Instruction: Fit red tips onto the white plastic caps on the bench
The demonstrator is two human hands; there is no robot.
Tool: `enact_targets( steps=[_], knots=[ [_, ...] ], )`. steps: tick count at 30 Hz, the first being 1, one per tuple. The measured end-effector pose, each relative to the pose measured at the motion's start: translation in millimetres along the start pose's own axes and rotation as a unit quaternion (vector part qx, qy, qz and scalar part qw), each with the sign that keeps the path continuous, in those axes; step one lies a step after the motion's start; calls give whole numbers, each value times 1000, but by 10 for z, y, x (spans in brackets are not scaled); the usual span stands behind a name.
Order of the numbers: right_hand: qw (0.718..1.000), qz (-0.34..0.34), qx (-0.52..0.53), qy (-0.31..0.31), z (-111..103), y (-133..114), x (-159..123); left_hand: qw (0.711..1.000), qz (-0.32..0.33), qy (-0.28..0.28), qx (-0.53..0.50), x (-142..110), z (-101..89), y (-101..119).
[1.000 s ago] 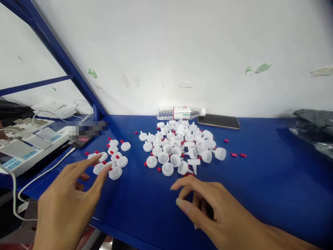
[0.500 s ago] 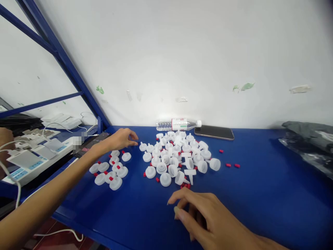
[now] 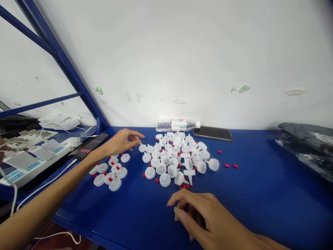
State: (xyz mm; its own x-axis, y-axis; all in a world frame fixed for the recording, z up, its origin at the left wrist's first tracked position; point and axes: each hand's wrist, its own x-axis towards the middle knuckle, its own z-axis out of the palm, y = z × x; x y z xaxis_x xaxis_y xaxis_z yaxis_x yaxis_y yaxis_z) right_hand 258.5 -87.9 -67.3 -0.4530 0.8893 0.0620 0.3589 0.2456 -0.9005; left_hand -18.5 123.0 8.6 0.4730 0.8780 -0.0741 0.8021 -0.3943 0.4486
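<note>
A heap of white plastic caps (image 3: pixel 177 156) lies mid-table on the blue surface (image 3: pixel 260 187), with small red plugs (image 3: pixel 230 166) scattered around it. A smaller group of white caps fitted with red plugs (image 3: pixel 110 172) sits to the left. My left hand (image 3: pixel 122 140) reaches far forward, fingers stretched out, its tips close to the caps at the heap's left edge; it holds nothing I can see. My right hand (image 3: pixel 203 215) rests near the table's front, fingers loosely curled downward, just in front of the heap; what is under them is hidden.
A clear water bottle (image 3: pixel 177 125) lies on its side by the wall, a phone (image 3: pixel 212 133) beside it. A dark plastic bag (image 3: pixel 307 142) is at the right. A second phone (image 3: pixel 90 146), scales and cables (image 3: pixel 28 159) fill the left bench beyond the blue frame post (image 3: pixel 67 69).
My left hand has stretched from the capped group near the front to the far left edge of the heap. The right hand has barely moved.
</note>
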Motion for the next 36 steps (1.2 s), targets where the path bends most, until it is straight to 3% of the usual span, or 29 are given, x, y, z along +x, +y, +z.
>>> enact_targets(
  steps=[14, 22, 27, 31, 36],
  knots=[
    [1000, -9, -7, -2, 3, -2, -1, 999, 10, -44, -21, -65, -86, -2],
    [1000, -1, -18, -6, -3, -33, -20, 1000, 1, -19, -3, -117, 33, 82],
    [1000, -2, -8, -13, 2, -35, -5, 998, 4, 62, -9, -171, -15, 160],
    [998, 39, 48, 6, -3, -59, -21, 994, 7, 103, -44, -537, 12, 444],
    [993, 41, 108, 10, -11, -51, -15, 971, 59, 79, -219, -1127, 586, 1057]
  ],
)
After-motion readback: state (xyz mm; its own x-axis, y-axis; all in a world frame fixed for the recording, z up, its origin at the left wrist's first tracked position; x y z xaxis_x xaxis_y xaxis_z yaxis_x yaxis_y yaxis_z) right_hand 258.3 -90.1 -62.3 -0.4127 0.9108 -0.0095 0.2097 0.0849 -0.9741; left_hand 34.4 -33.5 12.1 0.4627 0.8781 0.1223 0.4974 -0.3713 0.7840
